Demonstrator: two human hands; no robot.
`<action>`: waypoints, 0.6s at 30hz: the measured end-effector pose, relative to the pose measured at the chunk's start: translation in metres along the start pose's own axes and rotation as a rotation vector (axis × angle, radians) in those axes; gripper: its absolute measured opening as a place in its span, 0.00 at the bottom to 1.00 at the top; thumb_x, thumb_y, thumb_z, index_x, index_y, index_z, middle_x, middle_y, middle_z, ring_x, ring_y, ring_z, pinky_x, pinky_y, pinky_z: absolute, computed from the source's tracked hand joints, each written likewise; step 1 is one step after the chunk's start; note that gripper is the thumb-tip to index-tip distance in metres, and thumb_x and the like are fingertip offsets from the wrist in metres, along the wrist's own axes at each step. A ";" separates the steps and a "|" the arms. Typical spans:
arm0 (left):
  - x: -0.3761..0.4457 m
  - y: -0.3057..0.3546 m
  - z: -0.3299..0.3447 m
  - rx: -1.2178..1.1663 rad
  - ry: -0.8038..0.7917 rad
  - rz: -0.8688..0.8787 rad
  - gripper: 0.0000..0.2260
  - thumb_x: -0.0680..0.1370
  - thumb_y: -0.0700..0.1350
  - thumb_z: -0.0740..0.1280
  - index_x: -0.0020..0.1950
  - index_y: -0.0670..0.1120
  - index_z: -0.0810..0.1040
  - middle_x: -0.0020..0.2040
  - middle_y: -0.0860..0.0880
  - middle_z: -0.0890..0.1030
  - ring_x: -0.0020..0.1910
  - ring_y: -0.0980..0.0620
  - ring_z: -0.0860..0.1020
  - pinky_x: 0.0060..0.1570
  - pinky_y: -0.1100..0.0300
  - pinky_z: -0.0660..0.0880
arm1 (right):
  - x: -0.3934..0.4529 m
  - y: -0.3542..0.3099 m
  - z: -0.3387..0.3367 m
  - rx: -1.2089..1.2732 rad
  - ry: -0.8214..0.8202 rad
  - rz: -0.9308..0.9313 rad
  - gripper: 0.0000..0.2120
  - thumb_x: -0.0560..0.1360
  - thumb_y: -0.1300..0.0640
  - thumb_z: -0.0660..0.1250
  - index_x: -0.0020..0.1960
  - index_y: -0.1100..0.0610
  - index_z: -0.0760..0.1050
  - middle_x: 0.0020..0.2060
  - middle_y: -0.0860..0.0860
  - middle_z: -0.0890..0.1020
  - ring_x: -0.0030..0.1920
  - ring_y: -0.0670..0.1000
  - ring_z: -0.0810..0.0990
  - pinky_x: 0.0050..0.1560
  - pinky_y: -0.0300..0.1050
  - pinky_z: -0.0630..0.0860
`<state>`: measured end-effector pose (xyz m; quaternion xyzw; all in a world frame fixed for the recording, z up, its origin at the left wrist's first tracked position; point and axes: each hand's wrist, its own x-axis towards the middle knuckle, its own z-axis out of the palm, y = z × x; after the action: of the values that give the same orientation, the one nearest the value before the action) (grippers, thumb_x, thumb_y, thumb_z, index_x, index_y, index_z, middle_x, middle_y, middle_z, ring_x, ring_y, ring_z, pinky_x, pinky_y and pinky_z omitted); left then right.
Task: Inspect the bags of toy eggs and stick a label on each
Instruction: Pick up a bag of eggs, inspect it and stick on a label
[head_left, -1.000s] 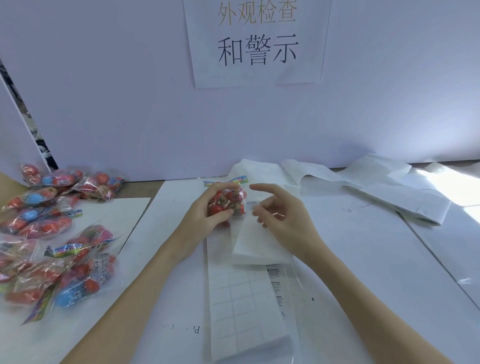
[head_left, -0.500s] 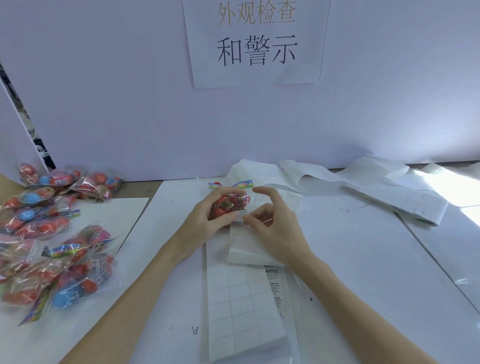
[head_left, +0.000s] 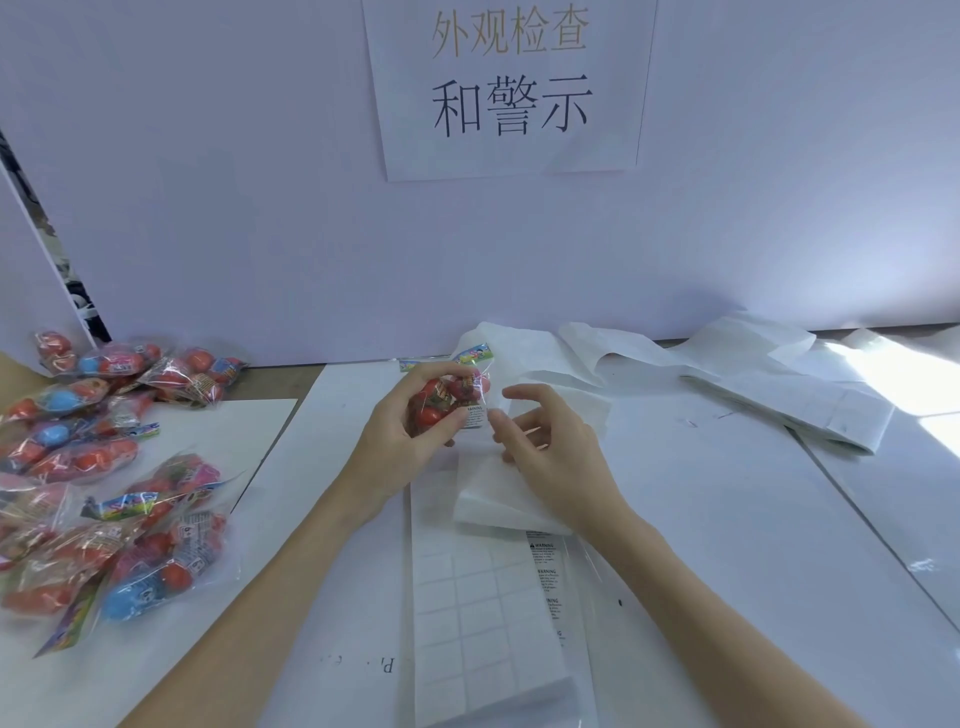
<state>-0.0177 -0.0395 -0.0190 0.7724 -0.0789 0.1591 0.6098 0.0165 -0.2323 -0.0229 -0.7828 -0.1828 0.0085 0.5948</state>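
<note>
Near the middle of the tabletop, towards its back edge, the left hand held a small clear bag of toy eggs lifted off the surface. Its grip was closed round the bag, thumb across the front and fingers curled over the top, with red eggs showing through the film. A white warning label sat on the front of the bag, just past the thumb. The bag's coloured header strip stuck up behind the fingers.

The right hand was just beside the bag, its grip loose and holding nothing, fingers relaxed and slightly bent, the fingertips very close to the label's edge; whether they touched it could not be told.

Below the hands, a label sheet lay flat and ran to the front edge of the tabletop, with a grid of blank squares and a column of printed warning labels along its right side. A folded piece of white backing paper lay across its upper end, partly under the right wrist.

At the left edge of the tabletop lay a pile of bagged eggs, red and blue. More spent backing sheets were strewn along the back right. A paper sign with Chinese characters hung on the white wall behind.
</note>
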 end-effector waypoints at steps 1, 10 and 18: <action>0.000 0.002 0.002 -0.014 -0.017 0.003 0.20 0.80 0.43 0.72 0.71 0.55 0.77 0.64 0.52 0.82 0.56 0.49 0.82 0.50 0.57 0.81 | 0.000 -0.003 0.000 0.016 -0.008 0.018 0.16 0.79 0.42 0.70 0.63 0.48 0.77 0.43 0.48 0.86 0.41 0.46 0.85 0.43 0.34 0.76; -0.001 0.015 0.011 -0.376 -0.174 -0.038 0.22 0.81 0.39 0.70 0.74 0.54 0.75 0.66 0.44 0.81 0.55 0.47 0.79 0.49 0.59 0.78 | -0.002 -0.016 -0.011 0.581 -0.207 0.154 0.15 0.74 0.50 0.76 0.41 0.56 0.73 0.33 0.51 0.77 0.38 0.52 0.77 0.47 0.45 0.77; 0.000 0.013 0.011 -0.175 -0.037 -0.062 0.27 0.82 0.57 0.67 0.78 0.69 0.60 0.60 0.39 0.82 0.54 0.40 0.82 0.52 0.53 0.81 | 0.003 -0.015 -0.021 0.396 -0.126 0.245 0.16 0.80 0.48 0.72 0.49 0.62 0.81 0.35 0.52 0.82 0.31 0.48 0.78 0.35 0.36 0.75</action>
<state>-0.0200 -0.0533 -0.0094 0.7210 -0.0798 0.1181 0.6782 0.0200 -0.2474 -0.0022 -0.6650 -0.1182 0.1652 0.7187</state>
